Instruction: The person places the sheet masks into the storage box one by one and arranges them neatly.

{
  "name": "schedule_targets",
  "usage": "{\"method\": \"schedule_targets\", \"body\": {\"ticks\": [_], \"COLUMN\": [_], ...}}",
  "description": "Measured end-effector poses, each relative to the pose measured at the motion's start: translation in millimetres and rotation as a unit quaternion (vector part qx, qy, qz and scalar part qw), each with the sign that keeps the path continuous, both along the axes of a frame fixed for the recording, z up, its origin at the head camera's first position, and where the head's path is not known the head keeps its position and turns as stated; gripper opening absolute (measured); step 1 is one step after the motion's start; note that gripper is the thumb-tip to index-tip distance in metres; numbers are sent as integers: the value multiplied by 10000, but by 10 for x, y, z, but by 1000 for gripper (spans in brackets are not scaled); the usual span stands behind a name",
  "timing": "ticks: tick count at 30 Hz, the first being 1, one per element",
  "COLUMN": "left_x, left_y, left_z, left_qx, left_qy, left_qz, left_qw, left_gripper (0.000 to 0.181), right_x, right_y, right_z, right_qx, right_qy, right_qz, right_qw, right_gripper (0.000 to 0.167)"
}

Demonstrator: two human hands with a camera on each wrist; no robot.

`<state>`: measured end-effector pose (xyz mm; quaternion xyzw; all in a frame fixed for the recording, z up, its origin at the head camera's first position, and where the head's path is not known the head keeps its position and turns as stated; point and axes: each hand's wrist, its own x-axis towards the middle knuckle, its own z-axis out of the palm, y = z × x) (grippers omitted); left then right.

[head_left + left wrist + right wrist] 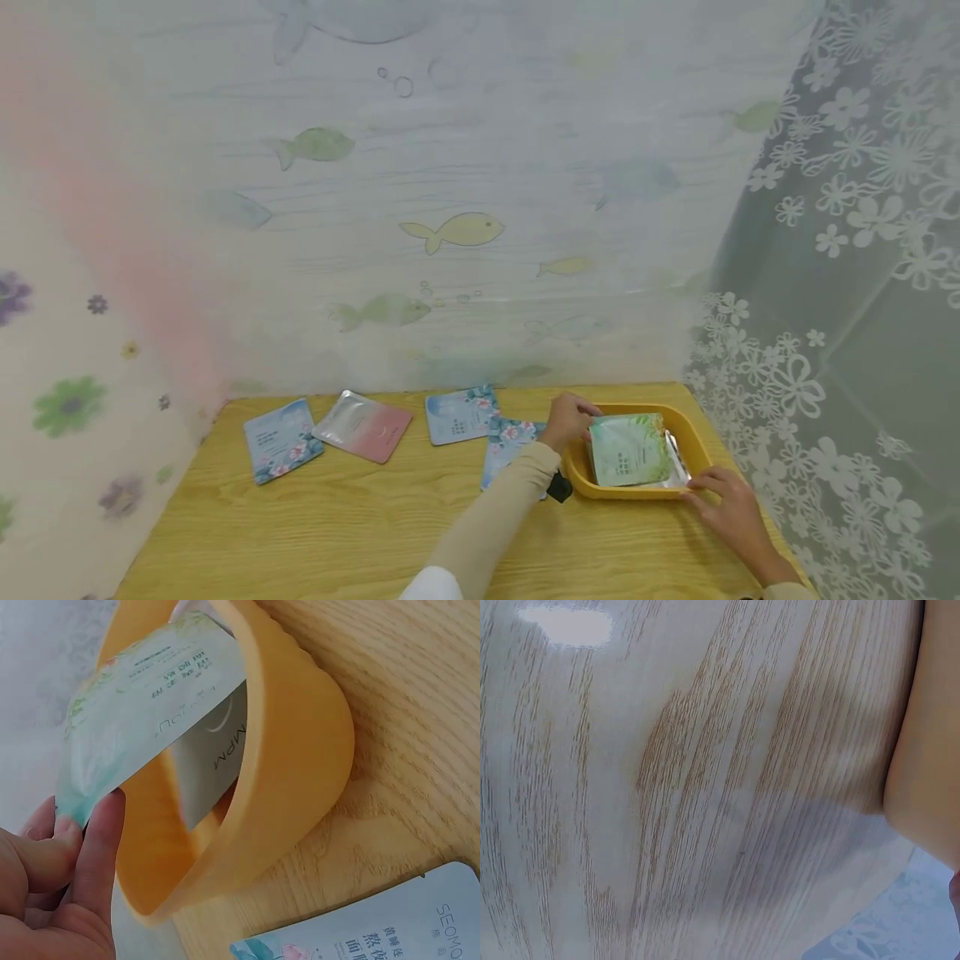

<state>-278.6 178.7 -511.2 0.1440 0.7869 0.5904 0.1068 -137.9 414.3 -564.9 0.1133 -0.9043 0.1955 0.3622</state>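
Note:
My left hand [567, 422] pinches a corner of a green face mask packet [628, 450] between thumb and fingers. In the left wrist view the packet [150, 705] is tilted over the yellow basket [300, 742], one end against its inner side. Under it lies another packet [210, 757], pale, lettered "MPM". At the basket's near right corner, my right hand [731, 512] grips the rim [693, 437] with thumb and fingers. Only a sliver of that hand shows at the edge of the right wrist view, beside the basket wall [937, 735].
Blue floral mask packets lie left of the basket: one right beside it [501, 454], one behind [459, 415], another far left [282, 442]. A silver-and-pink packet [365, 426] lies between them. A wall stands behind the wooden table [337, 533]; flowered glass [847, 333] is at right.

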Motion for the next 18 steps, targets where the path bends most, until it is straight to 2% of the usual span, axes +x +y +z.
{"method": "schedule_targets", "body": {"ticks": [4,10,12,18], "left_x": [42,89,89,107], "left_y": [57,104,119,159], "left_z": [-22,-83,-107,-150], "left_qx": [-94,-92,-128,-308], "left_qy": [274,465,553,1108], "left_qz": [-163,-408,-396,-324], "left_qw": [9994,9980,9976,9928], "left_gripper": [20,24,28,32], "right_x": [-5,8,9,0], "right_y": [10,28,24,5], "right_z": [12,0,-2,-1], "right_qx": [99,-16,-52,-91], "right_qy": [43,-37,-78,-136], "right_qz": [33,133,124,-10], "right_qw": [9999,9999,9999,9999], "right_gripper": [28,29,29,29]}}
